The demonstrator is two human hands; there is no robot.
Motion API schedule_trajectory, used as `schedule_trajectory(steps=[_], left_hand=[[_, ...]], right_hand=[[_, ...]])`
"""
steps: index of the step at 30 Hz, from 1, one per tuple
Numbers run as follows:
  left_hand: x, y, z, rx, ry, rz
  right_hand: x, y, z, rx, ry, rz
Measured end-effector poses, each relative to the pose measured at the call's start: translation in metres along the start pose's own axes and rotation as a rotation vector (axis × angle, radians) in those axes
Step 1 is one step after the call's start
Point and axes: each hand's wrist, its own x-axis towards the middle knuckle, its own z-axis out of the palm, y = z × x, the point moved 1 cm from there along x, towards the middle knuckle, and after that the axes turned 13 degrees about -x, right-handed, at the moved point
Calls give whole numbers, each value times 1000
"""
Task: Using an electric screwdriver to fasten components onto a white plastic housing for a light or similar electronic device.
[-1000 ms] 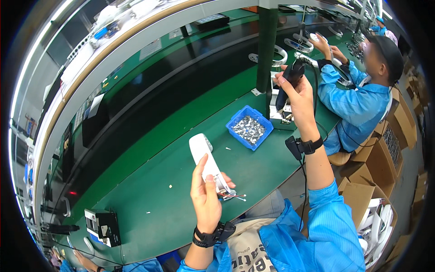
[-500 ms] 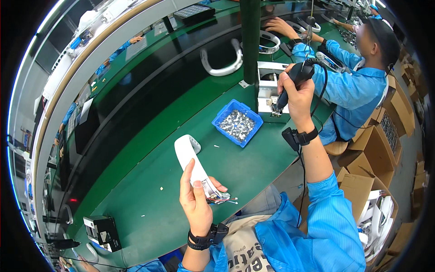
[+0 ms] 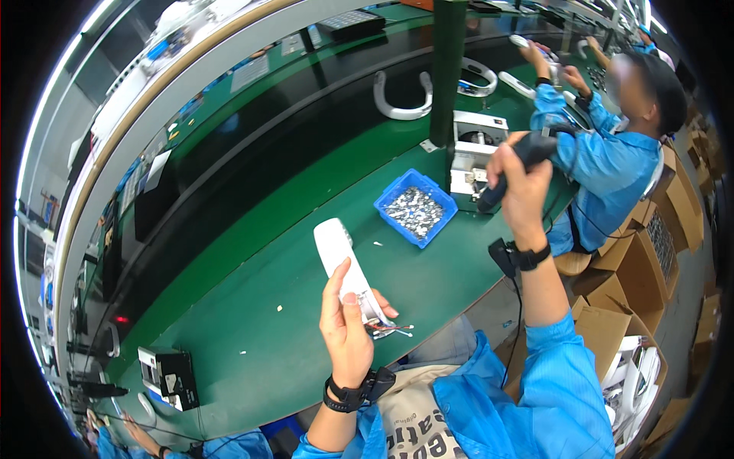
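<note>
My left hand [image 3: 350, 325] is closed round a white curved plastic housing [image 3: 334, 249], held tilted above the green bench. Thin coloured wires [image 3: 394, 330] stick out of its lower end. My right hand [image 3: 521, 187] grips a black electric screwdriver [image 3: 527, 153] by its body, its tip pointing down to the left. The tool is beside a silver metal screw feeder [image 3: 475, 153]; whether the tip touches it I cannot tell. A blue bin [image 3: 415, 239] full of small metal parts rests on the bench between my hands.
A green post [image 3: 446, 84] stands behind the bin. Beyond the bench, a dark conveyor [image 3: 306, 126] carries a white U-shaped part [image 3: 404, 113]. A co-worker in blue [image 3: 615, 172] sits at the right, near cardboard boxes [image 3: 604, 321]. A black device [image 3: 170, 379] stands at the left.
The screwdriver has shifted right and a little down, away from the feeder's front. My left hand still holds the housing, now turned slightly. The co-worker's hands have lifted a white part.
</note>
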Motion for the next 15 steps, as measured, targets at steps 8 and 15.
schedule_trajectory(steps=[8, 15], left_hand=[[8, 0, 7, 5, -1, -26], [8, -6, 6, -58, -31, -24]], right_hand=[[-35, -104, 73, 399, -239, -7], [-51, -120, 125, 375, -468, -134]])
